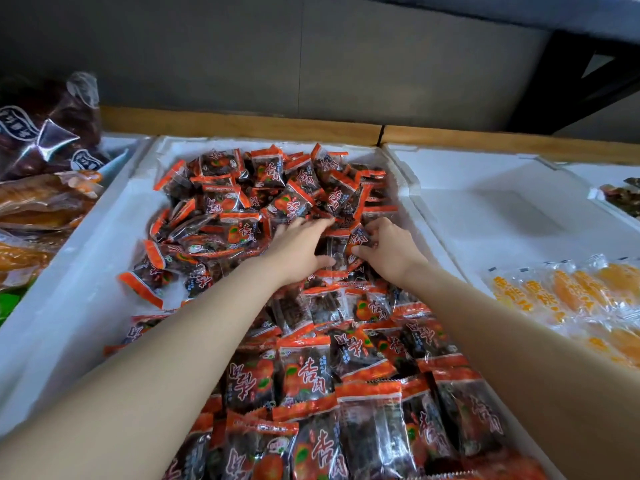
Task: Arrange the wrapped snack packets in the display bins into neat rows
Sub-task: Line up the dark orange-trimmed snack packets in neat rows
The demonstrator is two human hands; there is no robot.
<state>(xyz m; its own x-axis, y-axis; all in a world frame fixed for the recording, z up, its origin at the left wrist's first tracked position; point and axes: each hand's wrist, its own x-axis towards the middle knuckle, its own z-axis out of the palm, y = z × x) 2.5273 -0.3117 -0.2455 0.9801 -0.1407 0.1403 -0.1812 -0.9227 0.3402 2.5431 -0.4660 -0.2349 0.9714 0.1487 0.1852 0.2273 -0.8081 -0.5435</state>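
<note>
— Where are the hands?
— Both reach into the white foam display bin (104, 237), close together but not touching. The left hand (299, 249) lies on the heap with fingers straight and spread, its thumb against a clear wrapper between the two hands. The right hand (389, 252) has its fingers curled and pinches one packet (358, 237) by its edge.
— And the snacks?
— The orange-edged clear plastic packets of dark dried fruit (304, 375) fill that bin. Beyond the hands and to their left they lie in a loose jumble, tilted all ways. Nearer than the hands, under both forearms, they lie flat and overlapping in rough rows.
— What lies beside it?
— Right of the right hand, a second white foam bin (485, 202) holds clear packets of yellow-orange fruit slices (571, 292), well apart from the hands. Left of the left hand lie big clear bags of orange-brown dried goods (41, 202) and a dark red bag (45, 133). A light wooden rail (242, 124) runs beyond both bins.
</note>
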